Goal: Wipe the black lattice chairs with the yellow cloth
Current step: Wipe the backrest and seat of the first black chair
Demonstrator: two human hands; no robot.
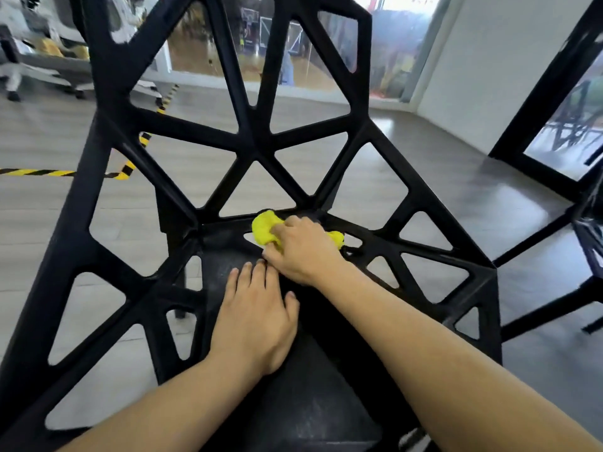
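A black lattice chair fills the view, its backrest rising ahead and its seat below me. My right hand grips a bunched yellow cloth at the back of the seat, where seat and backrest meet. Part of the cloth sticks out on the hand's right side. My left hand rests flat on the seat's solid middle panel, fingers straight, just in front of the right hand.
A second black lattice chair stands at the right edge. Grey floor lies beyond the chair, with yellow-black striped tape on the left. A glass wall is at the back, and a black-framed glass panel at the right.
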